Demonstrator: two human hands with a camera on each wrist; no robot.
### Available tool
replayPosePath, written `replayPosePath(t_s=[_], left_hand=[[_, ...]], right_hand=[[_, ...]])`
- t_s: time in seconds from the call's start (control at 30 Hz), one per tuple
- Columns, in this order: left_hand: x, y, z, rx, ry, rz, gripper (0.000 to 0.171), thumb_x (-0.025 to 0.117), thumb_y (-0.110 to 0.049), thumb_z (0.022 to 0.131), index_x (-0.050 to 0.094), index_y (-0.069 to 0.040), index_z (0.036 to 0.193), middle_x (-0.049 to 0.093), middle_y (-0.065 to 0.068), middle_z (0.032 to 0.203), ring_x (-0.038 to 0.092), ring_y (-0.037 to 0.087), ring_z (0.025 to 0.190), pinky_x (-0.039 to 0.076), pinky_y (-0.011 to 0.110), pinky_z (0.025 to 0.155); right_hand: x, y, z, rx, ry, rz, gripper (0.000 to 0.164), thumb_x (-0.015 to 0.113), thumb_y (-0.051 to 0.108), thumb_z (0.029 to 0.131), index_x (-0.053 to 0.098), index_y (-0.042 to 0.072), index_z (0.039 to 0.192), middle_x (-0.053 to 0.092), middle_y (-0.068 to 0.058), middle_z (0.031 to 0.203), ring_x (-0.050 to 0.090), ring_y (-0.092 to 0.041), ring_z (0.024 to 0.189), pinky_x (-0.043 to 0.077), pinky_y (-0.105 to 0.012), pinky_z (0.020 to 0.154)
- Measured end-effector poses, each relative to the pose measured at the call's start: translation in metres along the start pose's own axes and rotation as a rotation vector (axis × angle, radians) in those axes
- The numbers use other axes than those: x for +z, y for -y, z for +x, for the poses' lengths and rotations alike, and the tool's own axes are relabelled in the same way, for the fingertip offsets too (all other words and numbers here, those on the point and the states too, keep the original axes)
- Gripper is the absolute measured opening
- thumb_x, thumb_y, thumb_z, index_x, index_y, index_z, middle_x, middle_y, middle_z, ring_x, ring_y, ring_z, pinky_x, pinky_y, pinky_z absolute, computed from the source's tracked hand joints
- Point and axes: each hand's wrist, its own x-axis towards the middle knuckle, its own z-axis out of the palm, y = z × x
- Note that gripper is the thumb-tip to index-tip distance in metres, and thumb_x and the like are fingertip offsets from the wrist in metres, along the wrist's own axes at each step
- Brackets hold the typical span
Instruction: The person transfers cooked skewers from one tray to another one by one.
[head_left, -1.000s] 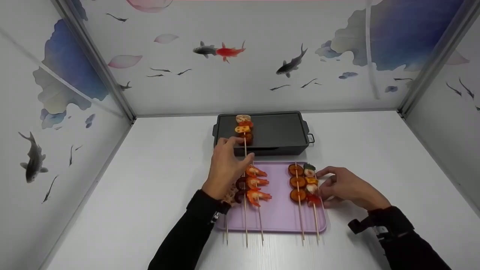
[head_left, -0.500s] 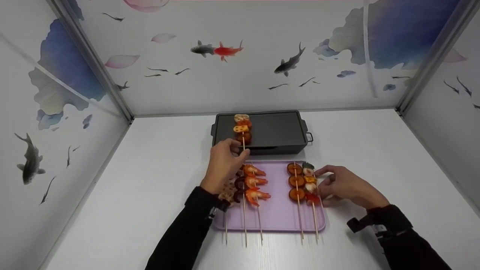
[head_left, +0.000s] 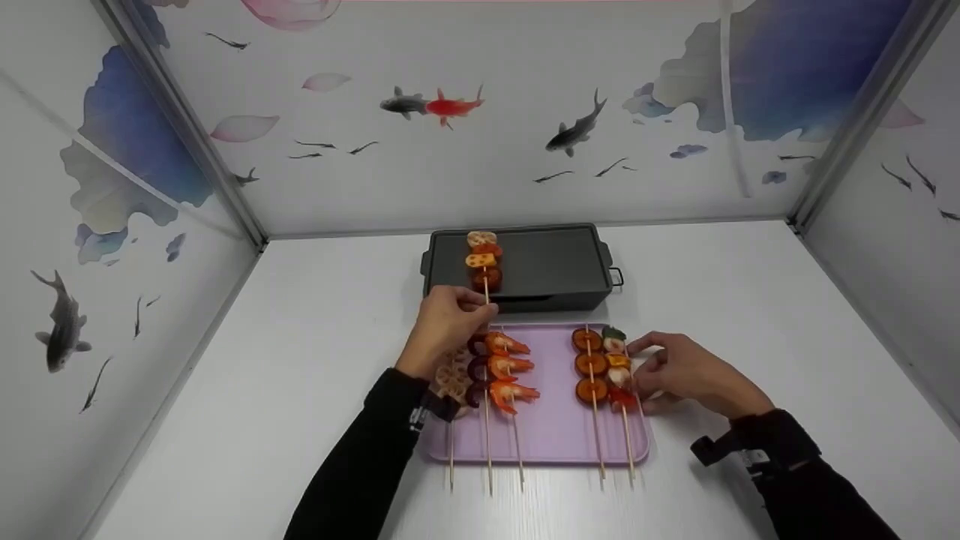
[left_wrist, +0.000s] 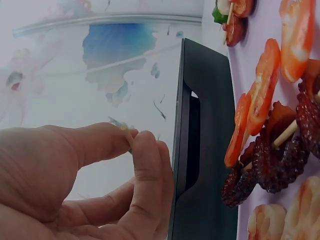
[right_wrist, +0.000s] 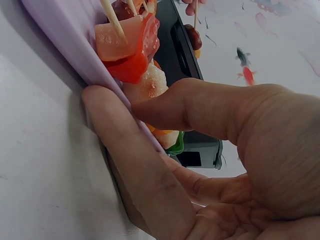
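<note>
In the head view, my left hand (head_left: 444,328) pinches the bare stick of a food skewer (head_left: 484,261) between thumb and fingertips. Its lotus slice, orange-red piece, yellow piece and brown piece lie over the left part of the black grill plate (head_left: 559,259). The pinch on the thin stick (left_wrist: 131,137) shows in the left wrist view. My right hand (head_left: 694,375) grips the right rim of the lilac tray (head_left: 555,439); in the right wrist view, the thumb (right_wrist: 170,107) is inside the rim, by a mixed skewer (right_wrist: 145,85), with fingers outside.
On the tray's left lie a lotus-slice skewer (head_left: 451,379), a dark octopus skewer (head_left: 478,369) and a shrimp skewer (head_left: 510,367). To the right is a brown-round skewer (head_left: 591,365). Sticks overhang the front rim. Printed walls (head_left: 480,165) enclose the white table (head_left: 315,337).
My left thumb and fingertips have come closer together on the stick, and the hand sits slightly lower. The right hand keeps its grip on the tray. The head view shifted a little.
</note>
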Motion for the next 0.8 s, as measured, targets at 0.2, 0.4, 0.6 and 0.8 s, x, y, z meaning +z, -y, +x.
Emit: replayPosePath(t_s=[0.2,0.4,0.6,0.8], left_hand=[[-0.0024,-0.0005,0.0014,-0.046,0.034,-0.069,0.026,0.075,-0.023,0.094,0.073,-0.004,0.111,0.072,0.008,0.093,0.071,0.023,0.084,0.057,0.031,0.069],[-0.0046,-0.0019,0.0031,-0.078,0.048,-0.072,0.027,0.076,-0.024,0.093,0.074,-0.004,0.112,0.071,0.009,0.096,0.07,0.021,0.085,0.058,0.034,0.073],[-0.0052,-0.0003,0.0037,-0.079,0.06,-0.126,0.025,0.076,-0.021,0.093,0.073,-0.003,0.11,0.072,0.01,0.096,0.071,0.021,0.087,0.057,0.048,0.084],[-0.0041,0.0013,0.0037,-0.062,0.065,-0.146,0.023,0.075,-0.019,0.094,0.073,-0.002,0.109,0.072,0.01,0.095,0.071,0.02,0.086,0.057,0.049,0.084]], right_hand=[[0.0016,0.002,0.0002,0.004,-0.006,0.001,0.063,0.077,0.006,0.084,0.049,0.006,0.141,0.061,-0.02,0.104,0.07,-0.029,0.083,0.061,-0.04,0.072],[0.0012,0.0022,-0.0002,0.005,-0.003,0.002,0.063,0.077,0.006,0.084,0.049,0.006,0.141,0.061,-0.02,0.104,0.07,-0.029,0.084,0.061,-0.04,0.073],[0.0011,0.0024,0.0009,0.01,-0.008,-0.008,0.064,0.078,0.007,0.084,0.049,0.006,0.141,0.062,-0.019,0.104,0.07,-0.029,0.083,0.061,-0.04,0.072],[0.0022,0.0029,0.0011,0.027,-0.021,-0.024,0.062,0.078,0.006,0.084,0.05,0.007,0.14,0.061,-0.019,0.105,0.07,-0.029,0.083,0.061,-0.039,0.072]])
